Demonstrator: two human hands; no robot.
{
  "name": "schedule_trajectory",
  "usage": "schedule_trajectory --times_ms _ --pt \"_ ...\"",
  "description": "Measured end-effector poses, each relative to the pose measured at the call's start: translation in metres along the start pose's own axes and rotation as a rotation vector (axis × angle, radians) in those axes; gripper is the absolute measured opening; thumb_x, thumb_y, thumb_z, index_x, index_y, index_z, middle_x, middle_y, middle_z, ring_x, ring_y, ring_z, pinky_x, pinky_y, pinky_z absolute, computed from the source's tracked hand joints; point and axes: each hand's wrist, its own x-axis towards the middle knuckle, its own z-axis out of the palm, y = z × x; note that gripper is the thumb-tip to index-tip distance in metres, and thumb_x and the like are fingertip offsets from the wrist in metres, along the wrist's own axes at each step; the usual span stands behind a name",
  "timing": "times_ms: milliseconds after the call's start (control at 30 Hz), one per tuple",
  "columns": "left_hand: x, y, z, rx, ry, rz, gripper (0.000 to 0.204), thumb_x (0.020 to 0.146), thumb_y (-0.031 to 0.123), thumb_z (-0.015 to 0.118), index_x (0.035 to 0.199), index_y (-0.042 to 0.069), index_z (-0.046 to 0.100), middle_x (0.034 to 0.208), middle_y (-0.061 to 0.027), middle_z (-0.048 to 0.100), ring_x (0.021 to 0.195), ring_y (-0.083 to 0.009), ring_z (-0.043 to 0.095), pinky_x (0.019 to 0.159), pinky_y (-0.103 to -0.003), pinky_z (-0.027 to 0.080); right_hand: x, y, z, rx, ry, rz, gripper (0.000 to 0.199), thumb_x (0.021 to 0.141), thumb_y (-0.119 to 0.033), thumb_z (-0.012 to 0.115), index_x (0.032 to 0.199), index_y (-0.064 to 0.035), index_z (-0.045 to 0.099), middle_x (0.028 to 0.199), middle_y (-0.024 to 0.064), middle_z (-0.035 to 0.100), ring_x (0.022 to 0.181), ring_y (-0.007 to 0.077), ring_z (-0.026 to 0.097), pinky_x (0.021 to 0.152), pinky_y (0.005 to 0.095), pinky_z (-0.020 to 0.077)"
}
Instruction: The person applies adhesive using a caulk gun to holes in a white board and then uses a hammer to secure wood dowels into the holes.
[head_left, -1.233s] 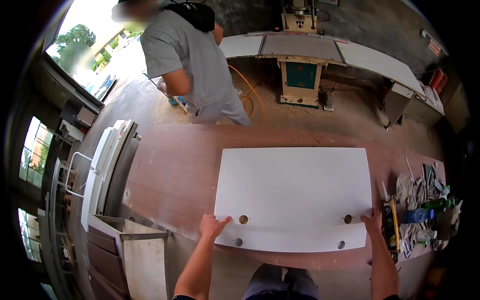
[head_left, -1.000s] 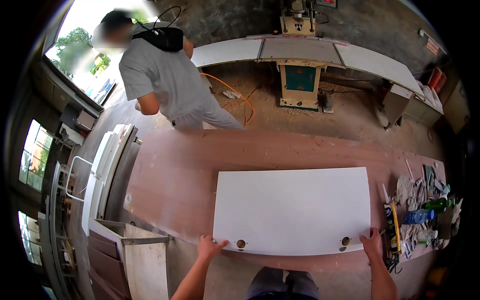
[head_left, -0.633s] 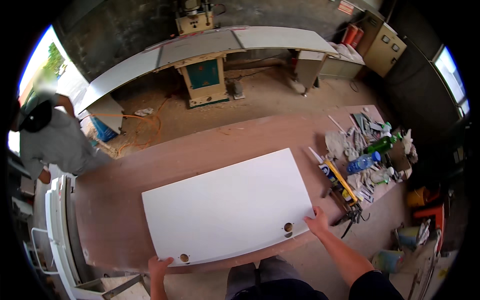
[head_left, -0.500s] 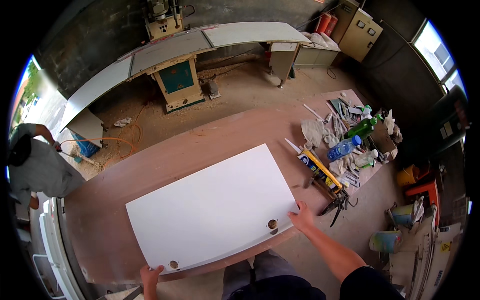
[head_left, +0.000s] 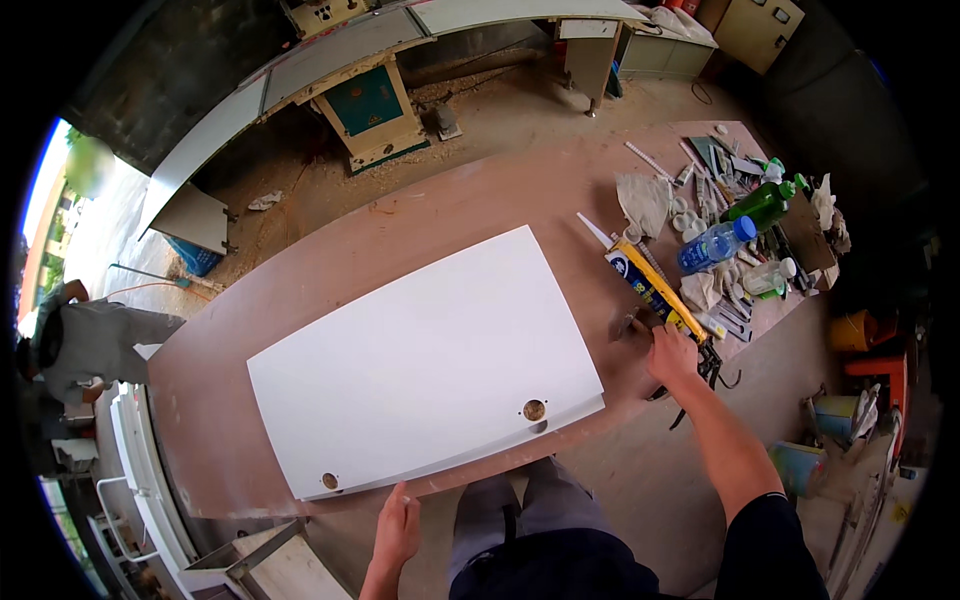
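A white panel (head_left: 420,350) with two round hinge holes along its near edge lies on the brown worktable (head_left: 210,400). My left hand (head_left: 398,528) is just off that near edge, its fingers loosely extended, with nothing visible in it. To the panel's right, my right hand (head_left: 672,355) has its fingers closed around a small dark thing that I cannot make out. Beside that hand lies a caulking gun (head_left: 655,292) loaded with a yellow and blue sealant tube, its white nozzle pointing away from me. My fingers partly hide the gun's handle end.
Bottles, including a green bottle (head_left: 760,205) and a blue-capped bottle (head_left: 715,245), crowd the table's right end among loose tools and rags. A person (head_left: 90,340) stands at the left. Beyond is a long machine table (head_left: 340,95); buckets (head_left: 835,415) stand at the right.
Both hands have let go of the panel. My right hand has moved right to the caulking gun area; my left has drawn inward along the near edge. The view has shifted too.
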Motion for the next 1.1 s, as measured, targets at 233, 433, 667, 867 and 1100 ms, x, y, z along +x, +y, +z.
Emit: schedule_trajectory --times_ms 233,433,667,867,1100 --pt "0.021 0.102 0.058 0.21 -0.106 0.126 0.053 0.095 0.02 0.046 0.138 -0.009 0.036 0.111 -0.0286 0.061 0.098 -0.0458 0.059 0.082 -0.048 0.049 0.015 -0.03 -0.039 0.445 0.502 -0.282 0.024 0.07 -0.011 0.062 0.092 -0.003 0.061 0.09 0.0143 0.062 0.081 0.0348 0.061 0.07 0.045 0.0491" --pt "0.046 0.132 0.082 -0.093 -0.09 0.149 0.038 0.094 0.012 0.05 0.129 -0.002 0.048 0.098 -0.0213 0.06 0.085 -0.0429 0.06 0.075 -0.047 0.048 -0.029 -0.087 -0.126 1.133 0.297 -0.39 0.021 0.094 -0.011 0.051 0.111 0.0001 0.056 0.083 0.0137 0.056 0.07 0.0265 0.056 0.065 0.0304 0.046" --pt "0.067 0.126 0.1 -0.145 0.05 0.313 0.013 0.093 0.008 0.056 0.098 -0.003 0.062 0.09 -0.0148 0.06 0.073 -0.03 0.061 0.066 -0.036 0.049 -0.16 -0.065 -0.036 0.986 -0.183 -0.15 0.019 0.095 -0.017 0.057 0.106 -0.0021 0.055 0.068 0.0111 0.056 0.058 0.0183 0.056 0.057 0.0305 0.0468" --pt "0.09 0.135 0.119 0.097 0.144 0.372 0.009 0.089 0.011 0.064 0.089 0.002 0.065 0.089 -0.0095 0.056 0.067 -0.0255 0.06 0.059 -0.037 0.05 -0.174 -0.066 -0.017 1.036 -0.221 -0.048 0.021 0.097 -0.019 0.053 0.108 -0.0012 0.057 0.067 0.0111 0.054 0.056 0.0184 0.053 0.056 0.0309 0.0456" --pt "0.112 0.135 0.149 0.185 0.176 0.469 0.007 0.08 0.004 0.064 0.087 0.002 0.064 0.092 -0.0088 0.049 0.081 -0.0241 0.057 0.064 -0.036 0.05 -0.175 -0.069 -0.015 0.977 -0.228 0.016 0.023 0.099 -0.019 0.049 0.109 -0.0009 0.058 0.071 0.0142 0.056 0.057 0.0243 0.055 0.056 0.0327 0.0454"
